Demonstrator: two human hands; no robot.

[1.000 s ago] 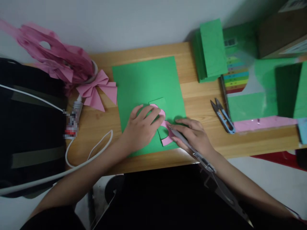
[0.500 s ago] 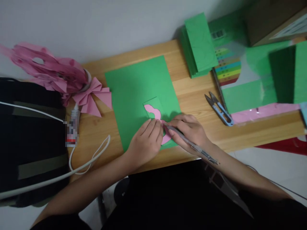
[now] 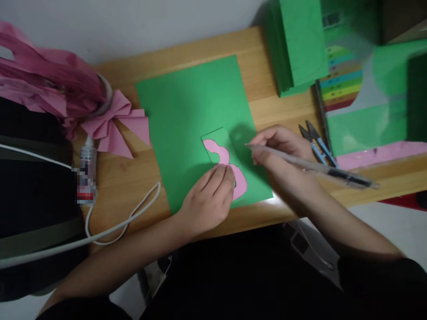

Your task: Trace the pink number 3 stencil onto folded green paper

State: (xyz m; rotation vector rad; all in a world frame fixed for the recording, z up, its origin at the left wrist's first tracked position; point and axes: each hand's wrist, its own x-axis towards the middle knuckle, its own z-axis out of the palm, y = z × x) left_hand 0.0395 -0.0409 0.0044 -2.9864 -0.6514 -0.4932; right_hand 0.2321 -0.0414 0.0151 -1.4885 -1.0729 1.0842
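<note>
A pink paper cutout with curved, number-like edges lies on a small green paper piece, which rests on a larger green sheet. My left hand presses the cutout down with its fingers together, covering its middle and left part. Dark line traces run along part of the cutout's edge. A clear pen is pinched in my right hand, its tip pointing left, above the sheet's right edge and apart from the cutout.
Thread snips lie right of my right hand. Behind them are a stack of green paper and a plastic-covered pack. At left sit a pink wrapped bundle with a bow, a glue tube and a white cable.
My right hand has lifted the pen off the cutout and moved right and up, uncovering the cutout's lower part. My left hand stays on the cutout. The camera view has shifted slightly.
</note>
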